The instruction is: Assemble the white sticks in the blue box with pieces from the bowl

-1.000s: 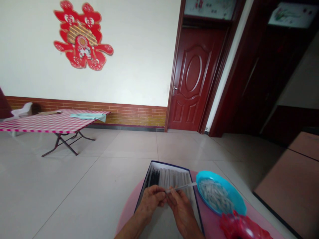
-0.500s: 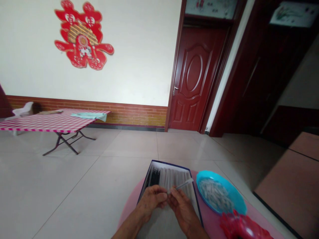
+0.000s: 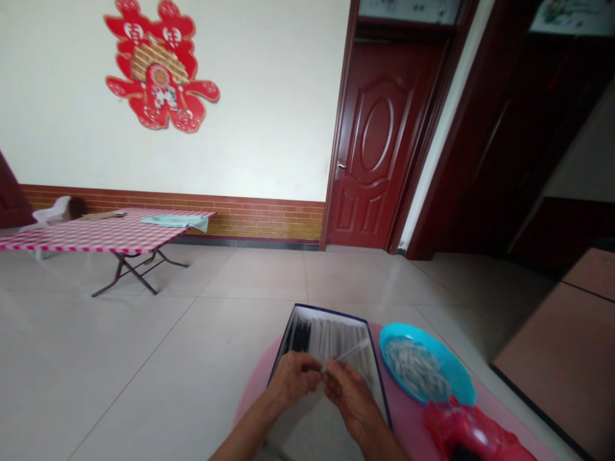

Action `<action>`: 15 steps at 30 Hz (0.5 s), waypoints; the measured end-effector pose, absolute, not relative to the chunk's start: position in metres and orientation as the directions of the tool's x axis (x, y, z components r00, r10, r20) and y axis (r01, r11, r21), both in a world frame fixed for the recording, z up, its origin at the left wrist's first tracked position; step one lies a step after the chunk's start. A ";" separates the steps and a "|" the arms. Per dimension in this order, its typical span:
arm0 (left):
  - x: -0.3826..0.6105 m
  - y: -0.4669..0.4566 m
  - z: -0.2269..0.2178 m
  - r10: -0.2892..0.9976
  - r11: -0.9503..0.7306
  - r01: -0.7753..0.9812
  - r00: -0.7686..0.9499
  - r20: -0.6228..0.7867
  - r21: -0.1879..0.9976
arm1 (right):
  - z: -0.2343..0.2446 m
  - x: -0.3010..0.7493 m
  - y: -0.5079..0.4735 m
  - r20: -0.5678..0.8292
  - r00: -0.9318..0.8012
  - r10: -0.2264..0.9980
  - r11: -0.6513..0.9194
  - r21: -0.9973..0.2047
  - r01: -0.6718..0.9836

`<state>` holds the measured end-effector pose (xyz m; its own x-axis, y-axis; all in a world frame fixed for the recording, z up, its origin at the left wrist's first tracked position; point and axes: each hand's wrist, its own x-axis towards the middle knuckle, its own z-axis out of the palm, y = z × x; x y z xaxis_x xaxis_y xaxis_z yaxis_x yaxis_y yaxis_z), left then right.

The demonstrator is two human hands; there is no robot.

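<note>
The left hand (image 3: 293, 381) and right hand (image 3: 350, 400) pinch a thin white stick (image 3: 348, 353) over an open box (image 3: 327, 314), the blue plate (image 3: 401, 339) set within easy reach on the table (image 3: 408, 426).

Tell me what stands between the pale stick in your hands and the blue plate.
Only the open box's right wall does. It rises between the pale stick, held over the box by the left hand and right hand, and the blue plate.

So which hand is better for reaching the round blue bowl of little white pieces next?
Probably the right hand: it is on the side of the dark-edged open box next to the round blue plastic bowl, so it is nearer. The left hand sits farther away.
</note>
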<state>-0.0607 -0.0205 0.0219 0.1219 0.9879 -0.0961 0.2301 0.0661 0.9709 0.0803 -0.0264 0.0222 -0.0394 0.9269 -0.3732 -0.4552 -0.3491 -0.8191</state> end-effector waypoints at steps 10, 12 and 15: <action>-0.071 -0.029 0.047 0.919 -0.387 0.786 0.371 0.132 0.481 | 0.022 0.085 -0.049 -0.381 -0.171 0.909 -0.405 -0.904 -0.137; -0.077 -0.030 0.041 0.897 -0.438 0.837 0.432 0.095 0.329 | 0.027 0.093 -0.060 -0.370 -0.320 0.872 -0.349 -0.929 0.121; -0.086 -0.033 0.027 0.840 -0.540 0.828 0.543 0.027 0.150 | 0.036 0.106 -0.070 -0.302 -0.480 0.824 -0.146 -0.931 0.335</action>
